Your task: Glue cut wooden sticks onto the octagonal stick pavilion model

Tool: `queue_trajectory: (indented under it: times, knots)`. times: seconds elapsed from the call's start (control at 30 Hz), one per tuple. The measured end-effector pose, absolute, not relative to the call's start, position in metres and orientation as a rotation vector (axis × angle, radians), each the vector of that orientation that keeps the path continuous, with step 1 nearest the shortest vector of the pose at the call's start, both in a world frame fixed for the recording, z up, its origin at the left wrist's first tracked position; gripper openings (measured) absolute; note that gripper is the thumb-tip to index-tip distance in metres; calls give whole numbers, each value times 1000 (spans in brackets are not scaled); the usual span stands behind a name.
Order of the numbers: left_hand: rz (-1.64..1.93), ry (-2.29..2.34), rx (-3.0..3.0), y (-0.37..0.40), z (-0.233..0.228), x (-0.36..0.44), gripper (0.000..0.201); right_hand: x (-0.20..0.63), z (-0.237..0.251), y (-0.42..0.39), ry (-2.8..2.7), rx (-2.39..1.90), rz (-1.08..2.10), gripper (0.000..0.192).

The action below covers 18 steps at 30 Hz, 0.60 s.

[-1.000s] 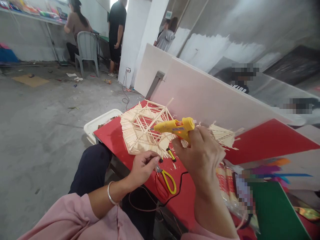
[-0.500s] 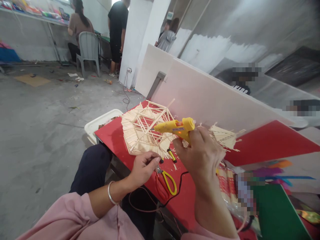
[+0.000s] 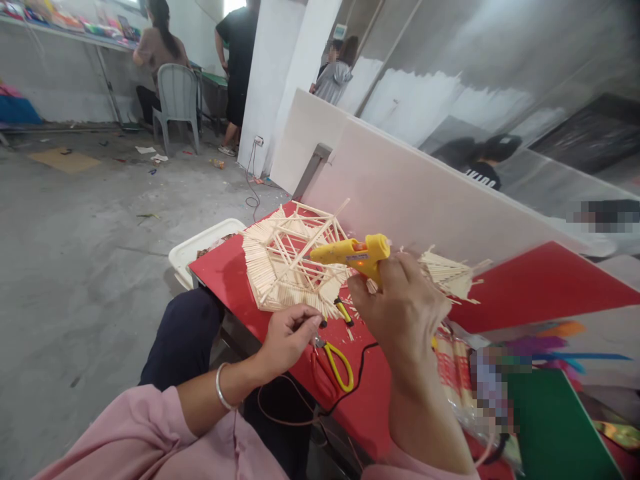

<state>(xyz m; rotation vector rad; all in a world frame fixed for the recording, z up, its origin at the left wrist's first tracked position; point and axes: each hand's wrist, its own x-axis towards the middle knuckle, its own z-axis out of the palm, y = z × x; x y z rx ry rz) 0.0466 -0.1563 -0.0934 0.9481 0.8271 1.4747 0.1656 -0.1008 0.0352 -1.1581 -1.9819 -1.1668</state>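
Observation:
My right hand grips a yellow hot glue gun, its small orange light lit and its nozzle pointing left. The nozzle end is in front of a model of thin wooden sticks, and I cannot tell whether it touches. My left hand is closed in a pinch close to the model's near edge; what its fingertips hold, if anything, is too small to make out. Just beyond the pinch lies a yellow-and-black tool. Pliers with one red and one yellow handle rest beside the left hand.
Everything stands on a red tabletop with a white board upright behind. A second stick piece, bagged sticks and a green board are at right. A dark cable crosses the near side. Several people are farther off.
Both hands and the glue gun stay almost in place, the gun shifting very slightly. In the background, the standing person in black has changed posture.

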Motion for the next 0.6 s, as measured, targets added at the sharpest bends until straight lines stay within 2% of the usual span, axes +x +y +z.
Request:
queue_trajectory:
  times: [0.6]
  knots:
    - [1439,876,923,-159,-88,44,23,166,32,-107,-1990,-1134,-1162,8]
